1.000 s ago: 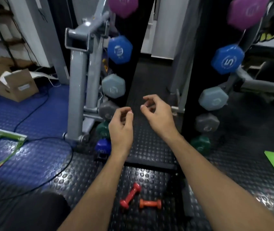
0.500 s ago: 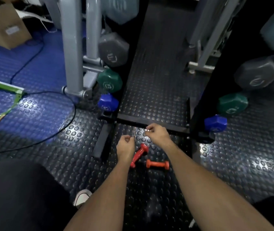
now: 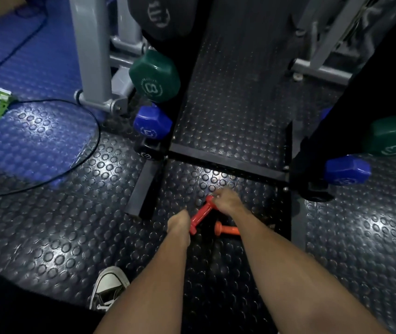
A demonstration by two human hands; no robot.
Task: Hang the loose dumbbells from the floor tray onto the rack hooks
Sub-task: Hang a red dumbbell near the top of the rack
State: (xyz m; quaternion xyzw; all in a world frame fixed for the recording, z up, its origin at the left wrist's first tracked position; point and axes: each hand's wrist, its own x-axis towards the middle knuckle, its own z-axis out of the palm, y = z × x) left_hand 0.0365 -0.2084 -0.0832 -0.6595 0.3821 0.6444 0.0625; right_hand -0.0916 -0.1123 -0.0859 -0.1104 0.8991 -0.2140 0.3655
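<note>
So I'm looking down at both hands low over the studded floor between the rack's feet. My right hand [image 3: 228, 201] is curled around the far end of the red dumbbell [image 3: 200, 214], which lies diagonally. My left hand [image 3: 179, 221] sits at its near end, fingers tucked under; can't tell if it's gripping. The orange dumbbell [image 3: 227, 230] lies just right, partly under my right forearm.
</note>
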